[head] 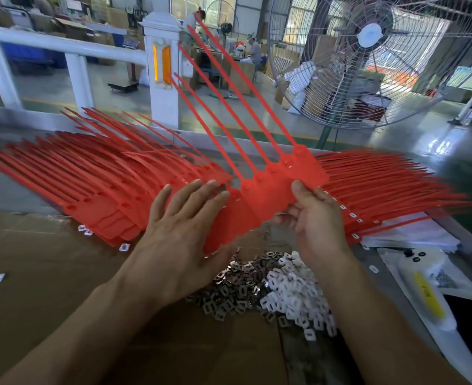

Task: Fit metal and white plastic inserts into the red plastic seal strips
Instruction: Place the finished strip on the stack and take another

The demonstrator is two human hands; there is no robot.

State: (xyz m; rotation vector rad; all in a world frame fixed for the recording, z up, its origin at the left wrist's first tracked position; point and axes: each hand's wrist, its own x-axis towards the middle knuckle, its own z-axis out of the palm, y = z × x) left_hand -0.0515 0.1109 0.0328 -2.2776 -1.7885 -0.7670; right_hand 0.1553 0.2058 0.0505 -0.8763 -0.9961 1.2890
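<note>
Your right hand (314, 218) pinches a joined set of red seal strips (279, 187) at frame centre, tails slanting toward the top; your left hand (182, 232) lies flat, fingers straight, on its lower end.

Cardboard-covered bench (48, 273): red strips (104, 176), metal inserts (237, 284), white inserts (293, 290).

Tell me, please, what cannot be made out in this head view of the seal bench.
- Left hand: its palm side and the flag ends of the raised red seal strips beneath it are hidden by the hand.
- Right hand: its fingers behind the strips are hidden.
- Strips' insert holes: motion-blurred, so whether they are filled is unclear.
- Yellow label on the white bag: print too small to read.
</note>
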